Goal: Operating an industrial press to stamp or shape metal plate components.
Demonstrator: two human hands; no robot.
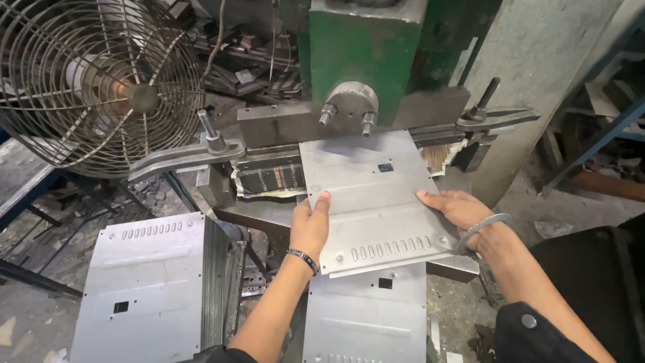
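A grey sheet-metal panel point(373, 195) with a small square hole and a row of slots lies on the bed of a green press machine point(366, 47), its far edge under the ram. My left hand point(310, 225) grips the panel's left edge, thumb on top. My right hand point(457, 205) holds the right edge, fingers laid over the sheet. A dark band sits on the left wrist and a metal bangle on the right.
A stack of similar panels point(144, 289) stands at lower left; another panel point(366, 319) lies below the held one. A wire-caged fan point(94, 81) is at upper left. Clamp arms point(185, 158) flank the press bed. Scrap metal litters the floor.
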